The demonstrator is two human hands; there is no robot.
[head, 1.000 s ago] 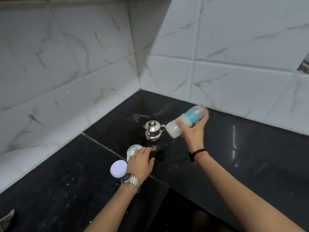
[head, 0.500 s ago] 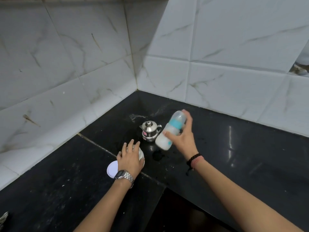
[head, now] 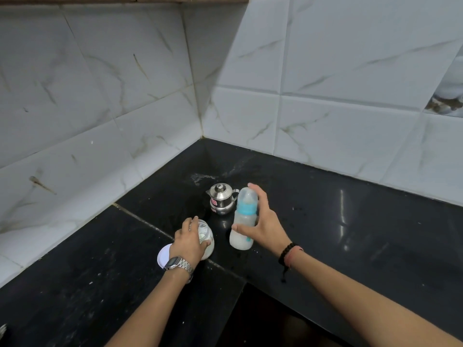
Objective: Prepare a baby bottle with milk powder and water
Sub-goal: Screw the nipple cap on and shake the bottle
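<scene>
Baby bottle (head: 244, 219) upright on black table (head: 350, 221), long axis vertical, milky inside, right hand (head: 265, 226) curled around its side. Left hand (head: 188, 242) cupped over open powder jar (head: 206, 237) just left; loose lid (head: 164, 255) beside.

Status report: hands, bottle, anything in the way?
Right hand gripping capped baby bottle, upright. Left hand holding open powder jar. Steel pot close behind bottle.

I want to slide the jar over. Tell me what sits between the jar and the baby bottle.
Nothing: in the head view, only bare black counter separates the jar from the baby bottle.
</scene>
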